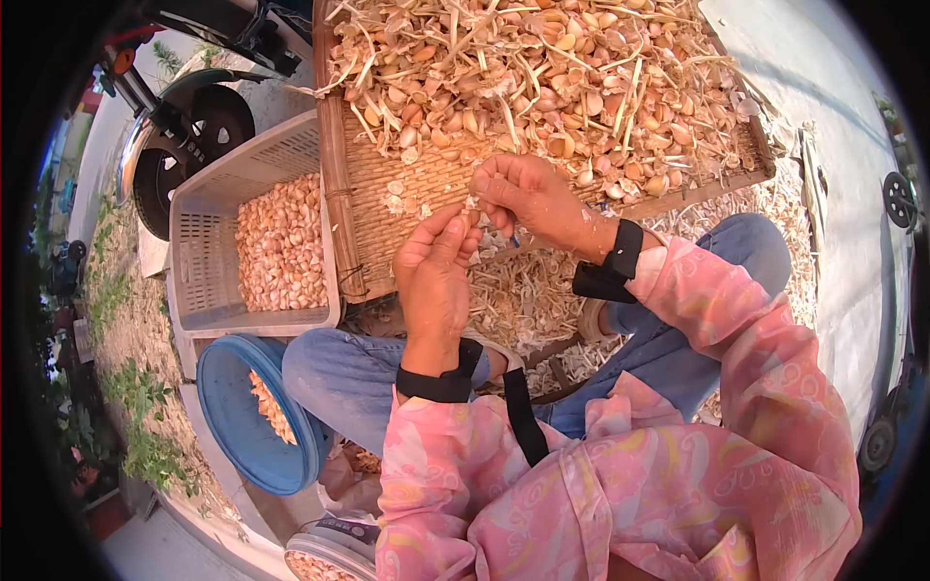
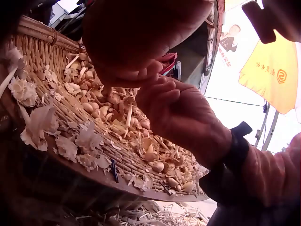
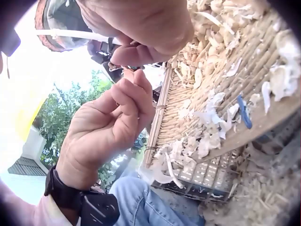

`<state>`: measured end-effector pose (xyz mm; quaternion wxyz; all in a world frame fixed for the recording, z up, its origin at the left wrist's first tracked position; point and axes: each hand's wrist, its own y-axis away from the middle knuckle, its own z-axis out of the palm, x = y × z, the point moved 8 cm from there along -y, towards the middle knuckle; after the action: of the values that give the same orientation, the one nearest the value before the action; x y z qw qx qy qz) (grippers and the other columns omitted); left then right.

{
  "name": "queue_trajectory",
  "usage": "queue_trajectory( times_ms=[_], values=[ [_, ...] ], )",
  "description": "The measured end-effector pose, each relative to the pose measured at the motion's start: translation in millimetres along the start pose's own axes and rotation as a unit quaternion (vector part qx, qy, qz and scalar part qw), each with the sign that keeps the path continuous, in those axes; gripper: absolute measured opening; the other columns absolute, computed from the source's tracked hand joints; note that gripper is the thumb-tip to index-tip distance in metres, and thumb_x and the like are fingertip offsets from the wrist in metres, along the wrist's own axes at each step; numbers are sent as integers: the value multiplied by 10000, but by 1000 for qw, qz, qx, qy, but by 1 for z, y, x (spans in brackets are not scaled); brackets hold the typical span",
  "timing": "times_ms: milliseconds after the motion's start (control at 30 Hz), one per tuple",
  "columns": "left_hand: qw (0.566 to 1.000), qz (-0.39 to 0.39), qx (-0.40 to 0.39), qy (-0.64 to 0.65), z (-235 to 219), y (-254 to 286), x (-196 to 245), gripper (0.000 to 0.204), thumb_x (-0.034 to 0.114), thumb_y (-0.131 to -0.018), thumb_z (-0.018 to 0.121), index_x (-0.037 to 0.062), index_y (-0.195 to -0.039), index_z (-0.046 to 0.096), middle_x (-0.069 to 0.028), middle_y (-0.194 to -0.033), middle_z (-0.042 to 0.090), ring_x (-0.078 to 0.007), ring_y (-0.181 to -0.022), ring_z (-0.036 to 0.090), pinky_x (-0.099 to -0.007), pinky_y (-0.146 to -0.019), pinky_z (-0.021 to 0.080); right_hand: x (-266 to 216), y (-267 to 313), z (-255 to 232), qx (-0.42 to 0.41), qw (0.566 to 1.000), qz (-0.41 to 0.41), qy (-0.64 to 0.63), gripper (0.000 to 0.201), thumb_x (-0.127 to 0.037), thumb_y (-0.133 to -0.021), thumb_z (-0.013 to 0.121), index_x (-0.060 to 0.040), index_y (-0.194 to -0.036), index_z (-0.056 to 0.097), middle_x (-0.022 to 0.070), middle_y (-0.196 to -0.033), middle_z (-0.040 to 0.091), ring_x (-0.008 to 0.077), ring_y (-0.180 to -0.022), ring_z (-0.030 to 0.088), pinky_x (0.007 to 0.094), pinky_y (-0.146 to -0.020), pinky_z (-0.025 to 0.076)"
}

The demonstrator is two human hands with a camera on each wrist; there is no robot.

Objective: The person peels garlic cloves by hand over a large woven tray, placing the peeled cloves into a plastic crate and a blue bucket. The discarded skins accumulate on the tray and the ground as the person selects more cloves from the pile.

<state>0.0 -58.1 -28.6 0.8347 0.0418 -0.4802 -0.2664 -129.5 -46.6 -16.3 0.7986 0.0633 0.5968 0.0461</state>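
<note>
Over the near edge of a woven tray (image 1: 373, 228), both hands meet fingertip to fingertip. Thumb and fingers of the left hand (image 1: 433, 286) pinch a small garlic clove (image 1: 472, 203), mostly hidden by the fingertips. From the right, the right hand (image 1: 544, 205) pinches at the same clove, its other fingers curled in. The right wrist view shows the left hand (image 3: 101, 129) with bent fingers, raised beside the tray. On the tray lies a heap of garlic cloves (image 1: 542, 121) mixed with dry stalks and skins.
Left of the tray stands a pale plastic crate (image 1: 199, 257) holding garlic cloves. A blue bucket (image 1: 223, 426) and a white tub (image 1: 334, 542), both with cloves inside, stand by the left knee. Loose skins (image 1: 528, 300) cover the ground between the legs. A wheel (image 1: 228, 116) is beyond the crate.
</note>
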Motion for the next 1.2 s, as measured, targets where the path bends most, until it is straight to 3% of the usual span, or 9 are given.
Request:
queue_trajectory(
  times_ms=[133,233,267,333,500,567,767,1067,1200],
  values=[
    [1000,-19,3,12,-3,4,15,244,12,-855,561,-84,-1078,546,-172,-983,614,-154,-795,604,-211,-737,507,16,-6,-1,-46,993,65,88,178,-188,-884,535,-27,-812,552,31,-693,558,127,-572,553,257,-522,461],
    [989,82,70,-105,-26,2,65,233,8,-847,563,-66,-1068,562,-145,-985,614,-151,-808,602,-214,-748,496,7,14,36,-152,884,-273,349,190,-188,-858,556,-26,-759,563,77,-699,574,256,-587,562,340,-574,462],
    [964,149,125,-180,-46,-4,96,228,3,-837,570,-58,-1056,575,-129,-986,613,-155,-815,598,-221,-745,487,8,14,38,-160,883,-236,373,184,-193,-856,566,-27,-777,573,88,-707,569,279,-627,565,353,-588,458],
    [785,311,173,-508,-61,-17,156,268,6,-806,576,-34,-1070,583,-123,-1041,584,-197,-826,596,-284,-740,490,9,14,43,-178,879,-156,414,180,-204,-852,584,-28,-813,594,109,-721,560,324,-705,569,378,-618,451],
    [758,244,-49,-603,41,-63,78,267,34,-772,562,16,-1036,602,-189,-1014,550,-320,-830,589,-411,-738,464,19,0,33,-139,880,-102,442,234,-247,-848,585,-23,-783,588,152,-739,564,350,-703,563,403,-604,439],
    [645,233,-98,-721,53,-88,30,193,28,-756,563,16,-944,605,-213,-966,546,-365,-821,573,-423,-724,454,22,2,32,-136,877,-101,451,259,-270,-849,571,-25,-765,582,166,-721,567,363,-694,563,424,-602,433],
    [703,223,-76,-671,25,-95,17,141,30,-760,566,5,-896,592,-180,-896,583,-289,-757,603,-369,-670,472,15,2,8,-86,892,-87,435,271,-277,-840,547,-22,-754,576,187,-685,569,380,-673,562,454,-602,426],
    [615,259,-56,-743,23,-97,28,193,46,-740,574,3,-927,597,-200,-798,579,-364,-743,588,-420,-680,468,10,-5,-16,11,906,-108,408,233,-225,-806,581,3,-759,567,179,-730,559,360,-723,568,437,-624,435],
    [575,210,-61,-788,18,-100,36,254,53,-767,580,-27,-1008,575,-197,-848,600,-338,-703,614,-386,-637,494,-23,3,-15,117,818,-219,519,116,-129,-773,574,-21,-816,579,148,-842,541,350,-839,556,430,-674,456]
  ],
)
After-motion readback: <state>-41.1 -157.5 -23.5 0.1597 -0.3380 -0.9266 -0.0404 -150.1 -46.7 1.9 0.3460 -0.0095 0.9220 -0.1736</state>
